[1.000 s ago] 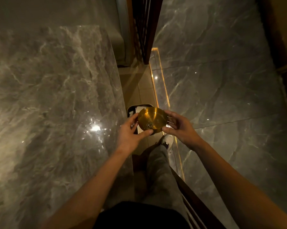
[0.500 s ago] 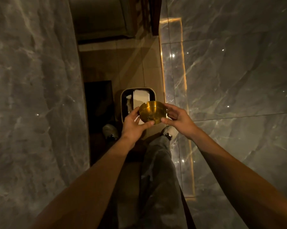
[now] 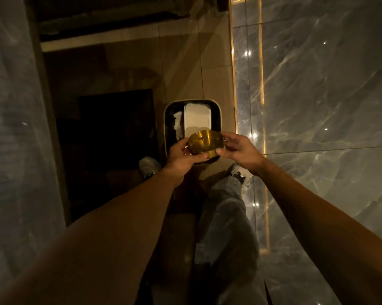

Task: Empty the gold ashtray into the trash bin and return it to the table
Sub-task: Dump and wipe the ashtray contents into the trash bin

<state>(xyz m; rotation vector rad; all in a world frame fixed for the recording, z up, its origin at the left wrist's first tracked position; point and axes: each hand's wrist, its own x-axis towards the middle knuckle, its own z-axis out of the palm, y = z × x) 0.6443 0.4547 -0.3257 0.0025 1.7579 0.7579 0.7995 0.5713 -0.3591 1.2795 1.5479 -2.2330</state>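
The round gold ashtray, with notches in its rim, is tipped away from me over the near end of the trash bin. My left hand grips its left side and bottom. My right hand pinches its right side with thumb and fingers. The bin is a dark rounded rectangle with a pale rim, standing on the floor; white paper rubbish lies inside it. What is inside the ashtray cannot be made out.
A grey marble table top runs down the left edge. A dark cabinet or box stands left of the bin. Glossy marble floor with gold strips fills the right. My legs and shoes are just behind the bin.
The view has swung from the table down to the bin. Both hands carried the ashtray over the bin and tilted it forward from level.
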